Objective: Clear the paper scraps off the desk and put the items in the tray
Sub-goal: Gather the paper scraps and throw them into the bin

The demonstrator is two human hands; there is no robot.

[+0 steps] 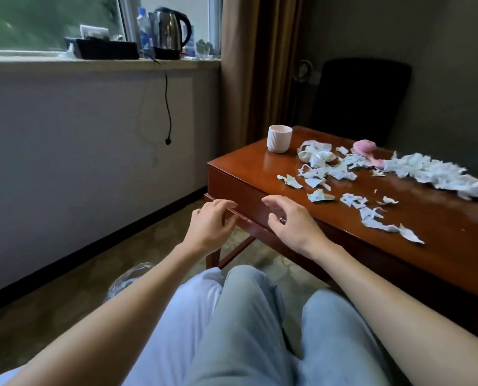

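Landmark: the wooden desk (399, 232). Our left hand (210, 227) hovers at its near corner edge, fingers curled loosely apart, holding nothing. Our right hand (290, 221) is over the same front edge, fingers spread, also holding nothing. Paper scraps (343, 174) lie strewn across the desk top. A ribbed cup (279, 138) stands at the far corner; a pink brush (367, 150) lies among scraps toward the desk's back edge.

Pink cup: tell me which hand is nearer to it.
Right. The right hand is at the desk's front edge below the pink cup; the left hand is further left, off the desk corner.
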